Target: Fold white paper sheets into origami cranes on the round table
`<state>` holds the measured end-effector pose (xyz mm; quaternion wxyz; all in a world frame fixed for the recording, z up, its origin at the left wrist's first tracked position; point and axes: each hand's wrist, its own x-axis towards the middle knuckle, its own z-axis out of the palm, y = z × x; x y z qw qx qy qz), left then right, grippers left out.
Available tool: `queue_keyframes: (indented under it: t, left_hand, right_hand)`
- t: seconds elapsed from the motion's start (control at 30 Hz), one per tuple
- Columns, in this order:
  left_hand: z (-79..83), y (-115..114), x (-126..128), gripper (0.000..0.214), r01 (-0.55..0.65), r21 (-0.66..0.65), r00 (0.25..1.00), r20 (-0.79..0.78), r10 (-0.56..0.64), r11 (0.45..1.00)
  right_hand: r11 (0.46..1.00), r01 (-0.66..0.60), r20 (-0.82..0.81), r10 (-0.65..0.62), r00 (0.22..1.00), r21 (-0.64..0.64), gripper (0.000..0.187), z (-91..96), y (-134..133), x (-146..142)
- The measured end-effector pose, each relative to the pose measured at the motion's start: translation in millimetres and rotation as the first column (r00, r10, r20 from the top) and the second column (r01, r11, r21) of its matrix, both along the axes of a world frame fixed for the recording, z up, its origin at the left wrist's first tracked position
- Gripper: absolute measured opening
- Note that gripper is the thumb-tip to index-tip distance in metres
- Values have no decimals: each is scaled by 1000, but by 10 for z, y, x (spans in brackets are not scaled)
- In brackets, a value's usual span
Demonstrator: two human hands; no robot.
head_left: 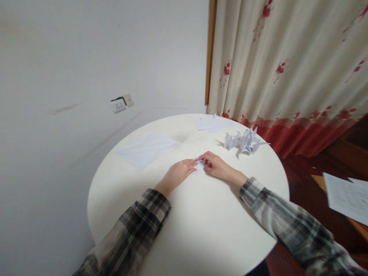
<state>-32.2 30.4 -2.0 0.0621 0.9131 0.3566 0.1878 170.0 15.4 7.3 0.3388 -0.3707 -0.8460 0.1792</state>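
Observation:
A small piece of folded white paper [199,166] lies near the middle of the round white table [207,222], between my two hands. My left hand [181,170] holds its left side down, fingers stretched over the paper and thumb close to its near edge. From the right, my right hand [215,165] pinches a raised fold with curled fingers and thumb. The fingers hide parts of the paper, so its full shape cannot be made out. Beyond my right hand stands a cluster of folded paper cranes [245,141].
A creased paper sheet [146,149] lies at the left of the table. More white paper [212,124] is at the far edge, with a small folded piece [215,115]. A wall with a socket [117,105] borders the left; a flowered curtain [287,76] hangs behind. Printed sheets [345,195] lie right.

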Motion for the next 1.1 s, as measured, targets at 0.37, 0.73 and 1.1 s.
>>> queue_keyframes:
  t: [0.37, 0.73, 1.1]
  left_hand:
    - [35, -27, 12, 32, -11, 40, 1000, -17, 12, 999]
    - [52, -31, 16, 32, -19, -3, 1000, 1, 19, 1000]
    - [-33, 19, -17, 33, -8, 24, 1000, 16, 8, 1000]
  right_hand:
    - [952, 275, 4, -278, 961, 132, 19, -26, 39, 46]
    - [968, 240, 225, -250, 942, 70, 39, -192, 72, 16]
    - [984, 176, 257, -166, 952, -16, 47, -164, 130, 118]
